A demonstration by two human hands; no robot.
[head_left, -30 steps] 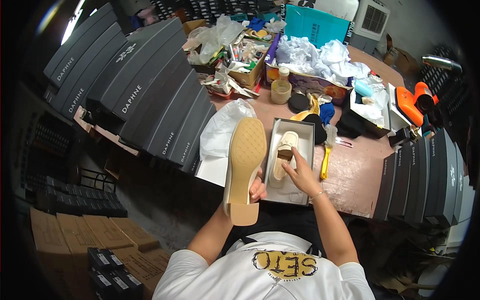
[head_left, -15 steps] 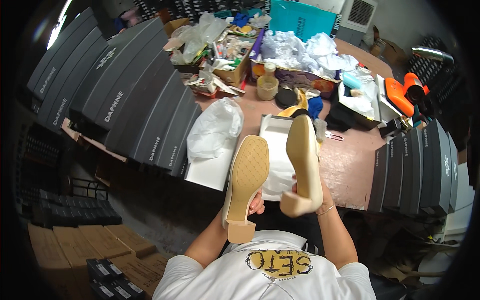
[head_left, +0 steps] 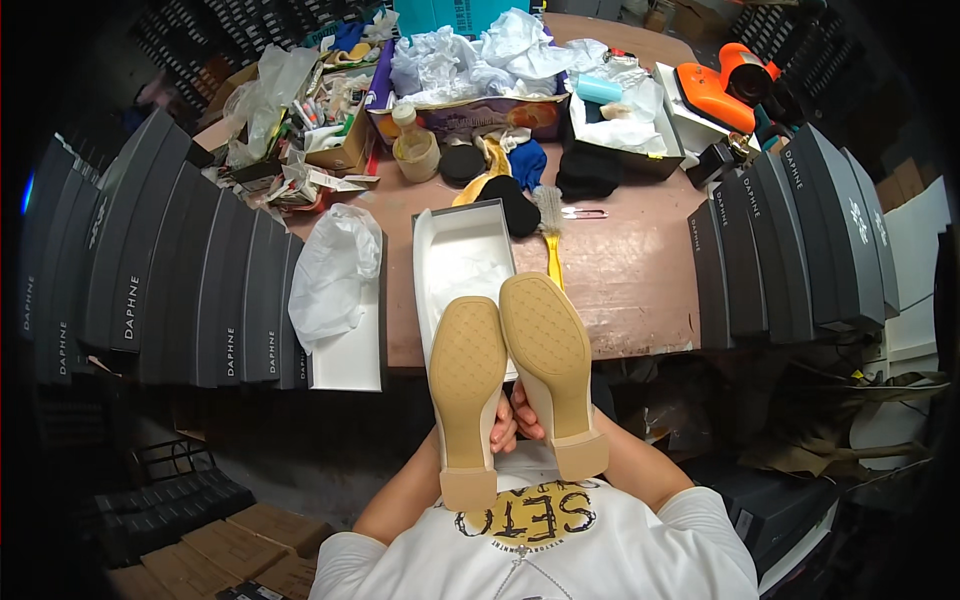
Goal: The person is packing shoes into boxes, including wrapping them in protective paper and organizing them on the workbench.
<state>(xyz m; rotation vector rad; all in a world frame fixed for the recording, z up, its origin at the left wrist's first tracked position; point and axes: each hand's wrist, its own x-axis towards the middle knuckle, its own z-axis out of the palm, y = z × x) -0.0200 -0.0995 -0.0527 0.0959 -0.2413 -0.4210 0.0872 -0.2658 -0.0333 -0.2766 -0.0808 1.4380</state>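
Observation:
My left hand [head_left: 503,424] is closed around a cream block-heeled shoe [head_left: 463,385], its tan sole facing up toward me. A matching shoe [head_left: 549,352] is gripped by my right hand [head_left: 526,412], also sole up. The two shoes are side by side, their toes close together and their heels apart. Most of my fingers are hidden behind the shoes. Just beyond the toes lies an open shoe box [head_left: 461,240] with white lining paper inside. To its left stands a white box part [head_left: 352,350] with crumpled white tissue paper [head_left: 338,270] in it.
Dark grey shoe boxes [head_left: 160,270] stand in a row at left, others [head_left: 800,240] at right. A yellow-handled brush [head_left: 552,235], a glue jar [head_left: 415,148] and a black cloth [head_left: 508,207] lie beyond the box. An orange heat gun [head_left: 722,92] sits at the far right.
The shoes have come together, the right one swinging left and turning its sole fully toward me. My view has shifted, so the table contents appear further left and higher.

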